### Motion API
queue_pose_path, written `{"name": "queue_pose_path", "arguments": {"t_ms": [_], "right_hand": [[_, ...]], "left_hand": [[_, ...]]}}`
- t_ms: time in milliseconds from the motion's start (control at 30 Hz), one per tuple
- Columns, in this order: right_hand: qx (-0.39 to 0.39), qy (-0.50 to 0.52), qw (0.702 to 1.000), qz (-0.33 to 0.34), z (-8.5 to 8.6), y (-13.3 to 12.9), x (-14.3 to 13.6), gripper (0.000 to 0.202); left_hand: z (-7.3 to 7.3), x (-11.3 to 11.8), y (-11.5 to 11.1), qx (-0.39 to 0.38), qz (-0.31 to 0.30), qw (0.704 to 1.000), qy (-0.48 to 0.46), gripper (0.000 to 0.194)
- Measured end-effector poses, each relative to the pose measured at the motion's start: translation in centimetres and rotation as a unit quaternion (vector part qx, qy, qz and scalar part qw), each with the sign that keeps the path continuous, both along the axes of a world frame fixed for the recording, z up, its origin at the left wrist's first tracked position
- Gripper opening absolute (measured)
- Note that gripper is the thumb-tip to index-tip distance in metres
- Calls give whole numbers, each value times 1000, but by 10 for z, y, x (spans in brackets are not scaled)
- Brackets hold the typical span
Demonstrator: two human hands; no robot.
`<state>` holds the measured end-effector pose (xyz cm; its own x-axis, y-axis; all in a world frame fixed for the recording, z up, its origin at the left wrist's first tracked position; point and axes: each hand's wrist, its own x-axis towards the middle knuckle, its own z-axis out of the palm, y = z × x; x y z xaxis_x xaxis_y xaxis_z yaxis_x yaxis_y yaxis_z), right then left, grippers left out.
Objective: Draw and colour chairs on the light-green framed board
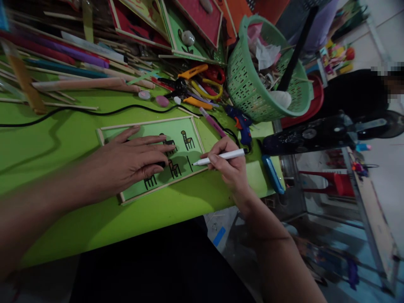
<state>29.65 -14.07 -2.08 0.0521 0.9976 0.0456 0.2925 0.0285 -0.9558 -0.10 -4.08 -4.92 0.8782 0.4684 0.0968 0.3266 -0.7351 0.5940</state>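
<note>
A green card (160, 186) framed with thin wooden sticks lies on the table, bearing several small black drawings of chairs (188, 140). My left hand (139, 153) rests flat across the card, fingers stretched and apart, hiding part of the drawings. A small dark object (162, 163) shows between its thumb and index finger; whether it is held I cannot tell. In my right hand (229, 164) is a white marker (221, 157), gripped between thumb and fingers. The marker's tip is at the card's right part, beside a short black line (189, 163).
A green basket (252, 84) holds scraps at the back right. By it lie a blue glue gun (241, 124), a pink pen (212, 122) and orange-handled pliers (192, 72). Sticks and framed cards (195, 42) crowd the back. A black cable (123, 108) crosses the green table (78, 223).
</note>
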Motion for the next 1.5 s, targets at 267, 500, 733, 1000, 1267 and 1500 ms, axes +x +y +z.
{"name": "queue_pose_path", "arguments": {"t_ms": [267, 500, 733, 1000, 1267, 1500], "right_hand": [[13, -48, 999, 11, 0, 0, -2, 18], [13, -59, 998, 23, -2, 1, -1, 18], [19, -60, 998, 32, 1, 1, -3, 16], [35, -86, 996, 18, 1, 2, -2, 17], [37, -87, 996, 4, 2, 3, -2, 17], [28, -78, 997, 9, 3, 4, -2, 17]], "left_hand": [[4, 1, 1, -3, -10, 1000, 8, 43], [0, 0, 0, 1, -4, 1000, 4, 44], [3, 0, 0, 4, -10, 1000, 11, 47], [3, -1, -2, 5, -8, 1000, 9, 46], [7, 0, -3, 13, -9, 1000, 21, 48], [9, 1, -4, 4, -2, 1000, 27, 47]]}}
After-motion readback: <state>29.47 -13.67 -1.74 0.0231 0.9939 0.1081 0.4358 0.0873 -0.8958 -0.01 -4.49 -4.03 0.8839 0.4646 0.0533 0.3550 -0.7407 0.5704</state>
